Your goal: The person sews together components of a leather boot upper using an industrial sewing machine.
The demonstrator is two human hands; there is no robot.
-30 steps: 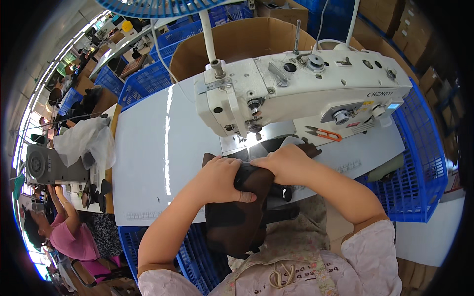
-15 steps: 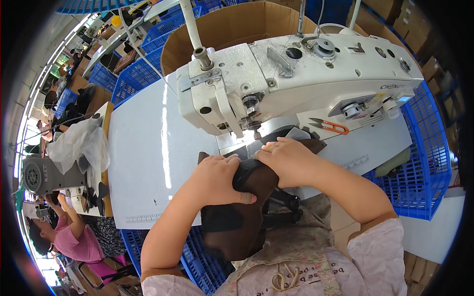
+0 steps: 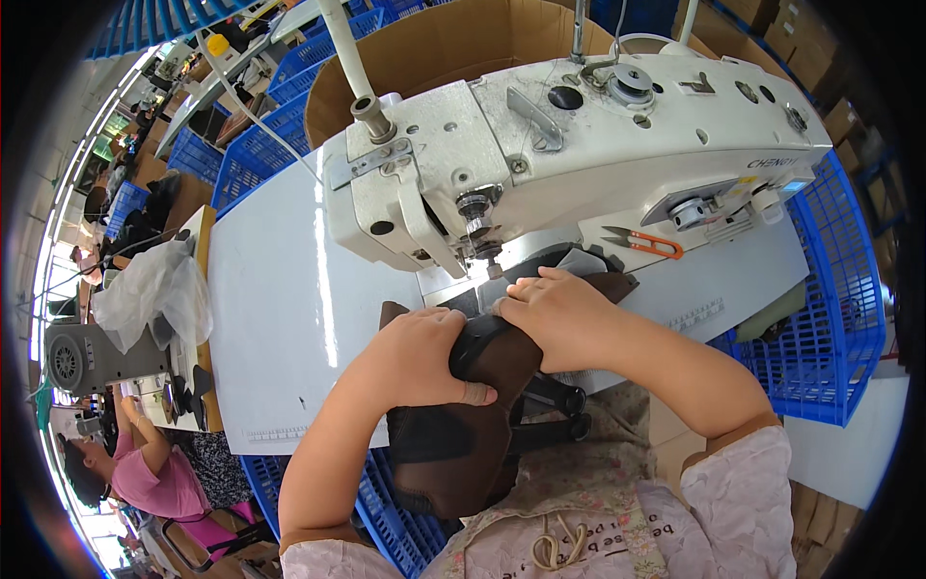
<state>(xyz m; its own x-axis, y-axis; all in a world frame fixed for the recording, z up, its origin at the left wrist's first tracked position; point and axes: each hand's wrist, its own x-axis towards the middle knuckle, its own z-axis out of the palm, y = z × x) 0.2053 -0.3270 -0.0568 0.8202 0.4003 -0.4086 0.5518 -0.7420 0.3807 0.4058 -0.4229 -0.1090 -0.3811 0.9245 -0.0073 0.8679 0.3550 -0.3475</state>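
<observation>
A white sewing machine (image 3: 598, 159) stands over the work, its presser foot (image 3: 494, 268) close to the fingertips of both hands. A dark brown and black fabric piece (image 3: 453, 473), of a kind I cannot make out, runs from under the needle area down toward my lap. My left hand (image 3: 420, 357) grips its left side, thumb stretched across the brown cloth. With fingers bent over its upper edge, my right hand (image 3: 555, 314) presses the piece on the right. Grey flaps (image 3: 583, 262) of the work show beyond the right fingers. The needle's tip is hard to make out.
Orange-handled thread snips (image 3: 648, 243) lie on the machine bed. Blue plastic crates stand at the right (image 3: 837, 299) and below the white table (image 3: 270, 318). Behind the machine is a large cardboard box (image 3: 434, 53). At far left another person in pink (image 3: 159, 478) sits at another machine.
My view has shifted slightly, so the machine head appears a little farther left. Both hands keep their hold on the fabric piece with hardly any movement. The other person's head and arm have shifted.
</observation>
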